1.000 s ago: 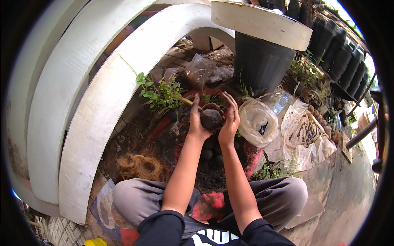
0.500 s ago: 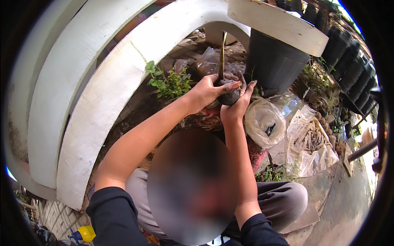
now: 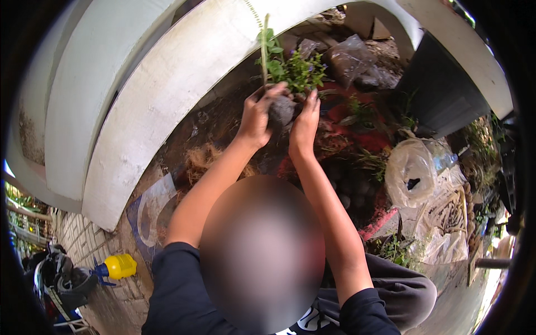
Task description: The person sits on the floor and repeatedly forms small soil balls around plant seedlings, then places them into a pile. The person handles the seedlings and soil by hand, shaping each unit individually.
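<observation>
A dark, rounded ball of soil (image 3: 281, 111) is in my left hand (image 3: 255, 118), whose fingers curl over its top and left side, slightly blurred. A long pale stem or leaf (image 3: 265, 53) rises upright from beside the ball, next to my left fingers. My right hand (image 3: 305, 120) is held along the ball's right side with its fingers stretched out and muddy. Whether its palm touches the ball I cannot tell. Just beyond both hands grows a small leafy plant (image 3: 301, 70) with purple flowers.
Curved white slabs (image 3: 145, 95) arch over the left and far side. At the right stand a black pot (image 3: 441, 89) and a clear plastic bag (image 3: 410, 173). Brown fibre (image 3: 204, 162) lies by my left forearm, several dark balls (image 3: 349, 187) by my right. A yellow spray bottle (image 3: 120, 266) sits lower left.
The view has swung left. My hands and the soil ball have shifted left toward the flowering plant. My right hand, earlier around the ball, now has its fingers straightened beside it.
</observation>
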A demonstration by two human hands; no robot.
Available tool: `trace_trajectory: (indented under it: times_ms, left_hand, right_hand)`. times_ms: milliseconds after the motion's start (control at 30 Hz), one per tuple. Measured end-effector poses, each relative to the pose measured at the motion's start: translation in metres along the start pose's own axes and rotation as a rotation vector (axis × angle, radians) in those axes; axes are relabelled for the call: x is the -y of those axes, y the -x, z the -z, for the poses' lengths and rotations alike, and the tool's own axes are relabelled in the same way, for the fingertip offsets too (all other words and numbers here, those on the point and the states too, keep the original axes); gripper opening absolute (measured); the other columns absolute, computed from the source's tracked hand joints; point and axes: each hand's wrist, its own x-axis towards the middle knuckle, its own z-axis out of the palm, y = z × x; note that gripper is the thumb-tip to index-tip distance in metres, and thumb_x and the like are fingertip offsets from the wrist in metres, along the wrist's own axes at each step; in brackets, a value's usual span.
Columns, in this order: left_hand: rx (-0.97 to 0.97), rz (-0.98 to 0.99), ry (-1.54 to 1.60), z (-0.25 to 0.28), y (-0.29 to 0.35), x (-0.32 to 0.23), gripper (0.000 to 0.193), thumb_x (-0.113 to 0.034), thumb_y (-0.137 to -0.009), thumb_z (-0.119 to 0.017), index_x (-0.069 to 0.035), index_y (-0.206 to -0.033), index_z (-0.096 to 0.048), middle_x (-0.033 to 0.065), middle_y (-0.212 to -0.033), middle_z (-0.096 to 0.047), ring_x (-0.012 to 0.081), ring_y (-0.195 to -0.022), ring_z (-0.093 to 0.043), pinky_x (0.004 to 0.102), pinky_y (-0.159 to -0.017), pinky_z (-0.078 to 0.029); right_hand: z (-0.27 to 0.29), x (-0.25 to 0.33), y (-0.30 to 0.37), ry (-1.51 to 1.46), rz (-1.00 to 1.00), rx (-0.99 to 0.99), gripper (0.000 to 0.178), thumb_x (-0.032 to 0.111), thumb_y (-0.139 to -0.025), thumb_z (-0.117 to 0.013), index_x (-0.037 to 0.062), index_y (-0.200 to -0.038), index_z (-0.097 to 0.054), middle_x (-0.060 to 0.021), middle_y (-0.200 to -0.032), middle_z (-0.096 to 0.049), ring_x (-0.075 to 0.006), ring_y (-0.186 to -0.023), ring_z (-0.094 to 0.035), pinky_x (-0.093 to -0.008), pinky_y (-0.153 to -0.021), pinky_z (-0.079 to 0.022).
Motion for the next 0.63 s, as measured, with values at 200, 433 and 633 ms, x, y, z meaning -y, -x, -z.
trace_trajectory:
  times_ms: [200,433,633]
  left_hand:
    - [-0.236,-0.159,-0.142,0.119,0.057,-0.006,0.03,-0.029,-0.096,-0.063,0.001,-0.097,-0.066,0.0135,-0.091,-0.069,0.0224,-0.079,-0.071,0.0367,-0.061,-0.063]
    - [-0.822,-0.092,-0.014,0.19,0.104,0.045,0.039,-0.035,-0.085,-0.077,-0.004,-0.105,-0.064,0.0074,-0.098,-0.069,0.0201,-0.086,-0.071,0.0388,-0.079,-0.061]
    - [-0.764,0.014,-0.04,0.245,0.126,0.117,0.056,-0.035,-0.092,-0.071,-0.014,-0.14,-0.054,0.0097,-0.13,-0.059,0.0252,-0.114,-0.064,0.0438,-0.092,-0.057]
  right_hand:
    - [0.009,-0.117,0.053,0.531,-0.31,0.539,0.036,0.028,-0.094,-0.064,-0.0016,-0.114,-0.065,-0.0147,-0.103,-0.071,-0.0179,-0.094,-0.063,-0.0326,-0.087,-0.048]
    - [0.025,-0.207,0.121,1.321,0.079,0.72,0.048,0.032,-0.078,-0.078,0.0007,-0.114,-0.069,-0.0211,-0.103,-0.071,-0.0375,-0.097,-0.069,-0.0445,-0.085,-0.055]
    - [0.036,-0.233,0.099,0.887,-0.504,0.643,0.048,0.03,-0.077,-0.079,0.0067,-0.119,-0.071,-0.0227,-0.109,-0.071,-0.0284,-0.095,-0.072,-0.0432,-0.083,-0.055]
